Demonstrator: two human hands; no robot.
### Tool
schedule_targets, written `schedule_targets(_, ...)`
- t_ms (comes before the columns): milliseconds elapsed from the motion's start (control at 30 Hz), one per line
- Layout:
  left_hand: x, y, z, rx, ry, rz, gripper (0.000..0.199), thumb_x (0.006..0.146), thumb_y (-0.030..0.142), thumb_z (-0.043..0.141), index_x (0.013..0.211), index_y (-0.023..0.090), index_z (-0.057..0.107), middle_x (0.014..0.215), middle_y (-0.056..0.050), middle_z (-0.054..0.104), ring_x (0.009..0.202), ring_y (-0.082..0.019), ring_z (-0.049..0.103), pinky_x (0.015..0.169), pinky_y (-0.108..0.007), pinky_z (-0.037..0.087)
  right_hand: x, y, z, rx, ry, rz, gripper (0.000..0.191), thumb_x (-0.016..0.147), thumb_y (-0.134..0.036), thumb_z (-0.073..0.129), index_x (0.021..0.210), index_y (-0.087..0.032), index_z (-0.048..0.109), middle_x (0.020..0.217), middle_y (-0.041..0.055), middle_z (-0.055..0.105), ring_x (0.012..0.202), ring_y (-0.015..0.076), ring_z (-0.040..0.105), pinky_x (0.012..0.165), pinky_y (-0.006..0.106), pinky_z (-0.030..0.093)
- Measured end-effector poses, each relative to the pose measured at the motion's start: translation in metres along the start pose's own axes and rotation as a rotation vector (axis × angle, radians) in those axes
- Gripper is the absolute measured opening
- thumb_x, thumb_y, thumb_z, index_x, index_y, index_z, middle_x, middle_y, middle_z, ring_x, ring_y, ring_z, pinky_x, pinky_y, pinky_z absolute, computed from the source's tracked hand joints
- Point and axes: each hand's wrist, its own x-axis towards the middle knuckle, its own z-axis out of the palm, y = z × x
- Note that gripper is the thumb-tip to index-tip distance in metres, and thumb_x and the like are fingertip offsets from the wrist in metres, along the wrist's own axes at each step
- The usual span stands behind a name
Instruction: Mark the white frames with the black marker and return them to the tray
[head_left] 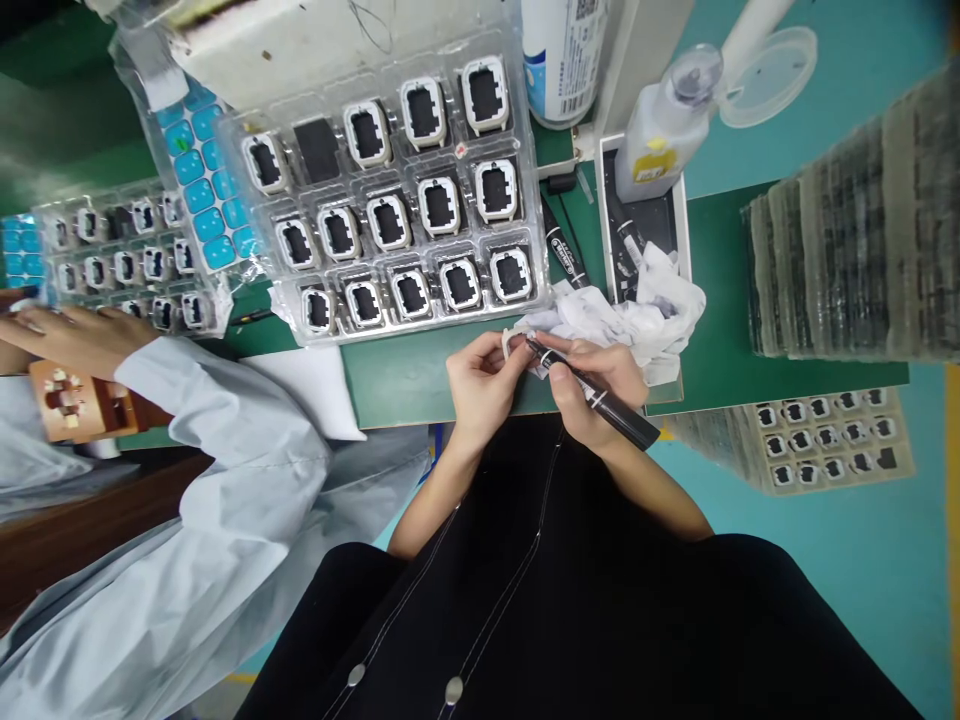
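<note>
Between the fingertips of my left hand (484, 390) is a small white watch-case frame (512, 342), partly covered by the fingers. My right hand (604, 390) is closed around a black marker pen (611, 408), its tip end pointing up and left at the frame. Whether the tip touches the frame cannot be made out. Just beyond my hands lies a clear plastic tray (352, 330) with several white frames of the same kind in its pockets. One pocket in its back row shows only a dark bottom. Crumpled white tissue (634, 325) lies right behind my right hand.
A second marker (562, 250) lies beside the tray. A white box (681, 220) holds a dispenser bottle (660, 135). Stacked trays (847, 230) stand at the right. On the left, a co-worker's hand (82, 335) is at an orange-brown fixture (71, 400).
</note>
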Motion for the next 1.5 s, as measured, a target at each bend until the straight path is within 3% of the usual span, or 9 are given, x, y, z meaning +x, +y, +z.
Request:
schedule_targets(267, -0.003, 0.007, -0.004, -0.053, -0.009, -0.100, 0.054, 0.075, 0.063, 0.114, 0.089, 0.019, 0.087, 0.083, -0.003, 0.086, 0.071, -0.022, 0.087, 0.068, -0.031, 0.072, -0.001, -0.001, 0.000, 0.027, 0.097, -0.016, 0.013, 0.114, -0.036, 0.080, 0.119, -0.033, 0.067, 0.085, -0.0049, 0.082, 0.101, 0.0277, 0.096, 0.085, 0.042, 0.082)
schedule_targets(433, 0.014, 0.035, -0.027, 0.053, 0.118, 0.029, 0.049, 0.076, 0.052, 0.115, 0.103, 0.021, 0.089, 0.077, -0.001, 0.083, 0.065, -0.020, 0.083, 0.061, -0.028, 0.069, -0.003, 0.003, -0.006, 0.047, 0.155, 0.037, 0.017, 0.111, -0.038, 0.083, 0.114, -0.033, 0.067, 0.078, -0.0067, 0.075, 0.076, 0.0235, 0.087, 0.083, 0.046, 0.081)
schedule_targets(600, 0.096, 0.079, -0.076, 0.349, 0.347, 0.367, 0.032, 0.079, 0.031, 0.107, 0.102, 0.023, 0.087, 0.083, 0.000, 0.083, 0.075, -0.018, 0.079, 0.070, -0.028, 0.063, -0.002, 0.007, -0.008, 0.070, 0.146, 0.010, 0.018, 0.106, -0.030, 0.087, 0.114, -0.031, 0.071, 0.070, -0.0082, 0.068, 0.074, 0.0237, 0.085, 0.084, 0.045, 0.080)
schedule_targets(667, 0.138, 0.095, -0.093, 0.537, 0.428, 0.380, 0.026, 0.084, 0.025, 0.099, 0.105, 0.022, 0.085, 0.084, -0.001, 0.081, 0.078, -0.020, 0.077, 0.075, -0.032, 0.062, -0.001, 0.007, -0.008, 0.062, 0.151, 0.011, 0.017, 0.107, -0.031, 0.087, 0.113, -0.031, 0.072, 0.068, -0.0080, 0.067, 0.075, 0.0247, 0.086, 0.084, 0.045, 0.080)
schedule_targets(800, 0.202, 0.111, -0.107, 0.818, 0.433, 0.312, 0.024, 0.085, 0.019, 0.094, 0.102, 0.020, 0.079, 0.085, -0.002, 0.078, 0.087, -0.025, 0.077, 0.089, -0.038, 0.061, -0.003, 0.008, -0.012, 0.001, 0.153, 0.025, 0.016, 0.107, -0.034, 0.087, 0.110, -0.030, 0.072, 0.072, -0.0057, 0.075, 0.072, 0.0236, 0.085, 0.084, 0.044, 0.079)
schedule_targets(900, 0.223, 0.112, -0.107, 0.907, 0.440, 0.326, 0.026, 0.083, 0.017, 0.095, 0.097, 0.022, 0.074, 0.089, -0.002, 0.074, 0.093, -0.027, 0.076, 0.102, -0.043, 0.059, -0.007, 0.010, -0.016, -0.055, 0.134, 0.055, 0.015, 0.106, -0.032, 0.088, 0.111, -0.028, 0.074, 0.078, -0.0022, 0.083, 0.078, 0.0252, 0.089, 0.084, 0.042, 0.078)
schedule_targets(1100, 0.230, 0.097, -0.093, 0.871, 0.468, 0.460, 0.035, 0.083, 0.020, 0.097, 0.078, 0.028, 0.063, 0.100, -0.011, 0.068, 0.108, -0.037, 0.067, 0.117, -0.058, 0.053, -0.006, 0.009, -0.014, -0.090, 0.133, 0.053, 0.014, 0.104, -0.033, 0.088, 0.107, -0.028, 0.075, 0.091, 0.0044, 0.092, 0.082, 0.0303, 0.093, 0.081, 0.046, 0.080)
schedule_targets(1300, 0.236, 0.081, -0.074, 0.834, 0.276, 0.524, 0.041, 0.079, 0.030, 0.103, 0.074, 0.028, 0.063, 0.093, -0.011, 0.062, 0.110, -0.038, 0.060, 0.119, -0.060, 0.051, 0.000, 0.004, -0.012, -0.095, 0.118, 0.029, 0.013, 0.104, -0.032, 0.087, 0.105, -0.029, 0.075, 0.099, 0.0039, 0.095, 0.060, 0.0236, 0.084, 0.071, 0.042, 0.078)
schedule_targets(1500, 0.240, 0.081, -0.066, 0.858, 0.227, 0.486, 0.050, 0.079, 0.034, 0.104, 0.068, 0.027, 0.055, 0.090, -0.012, 0.061, 0.109, -0.040, 0.064, 0.119, -0.062, 0.052, -0.003, 0.008, -0.014, -0.103, 0.111, 0.051, 0.016, 0.103, -0.035, 0.089, 0.105, -0.029, 0.075, 0.096, 0.0026, 0.093, 0.055, 0.0219, 0.079, 0.068, 0.041, 0.077)
